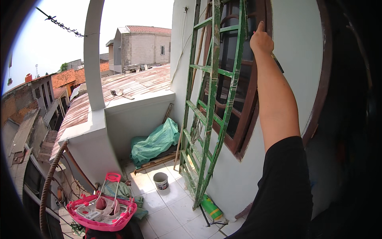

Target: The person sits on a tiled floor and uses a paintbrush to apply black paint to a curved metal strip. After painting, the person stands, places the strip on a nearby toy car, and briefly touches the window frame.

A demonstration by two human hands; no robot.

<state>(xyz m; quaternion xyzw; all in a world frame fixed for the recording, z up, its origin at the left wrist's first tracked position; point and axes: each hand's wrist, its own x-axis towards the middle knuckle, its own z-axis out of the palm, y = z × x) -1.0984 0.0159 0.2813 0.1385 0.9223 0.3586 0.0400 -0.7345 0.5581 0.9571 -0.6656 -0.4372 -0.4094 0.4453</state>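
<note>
My right arm, in a black sleeve, reaches up along the wall. At its end my right hand (262, 42) is closed, with one finger stretched upward, beside the brown window frame (247, 119). Behind the wrist juts a thin black-and-yellow tool (277, 63); its kind and its far end are hidden by the hand. A green metal ladder (211, 87), spotted with paint, leans upright against the wall just left of the hand, in front of the dark window panes. My left hand is out of view.
A paint-stained bucket (160, 181) stands on the white tiles. A pink baby walker (103, 211) sits at the lower left, near a rusty bar (51, 179). Green sheeting (157, 141) covers a heap by the low wall (139, 107). A green-yellow roll (211, 207) lies beside the ladder's foot.
</note>
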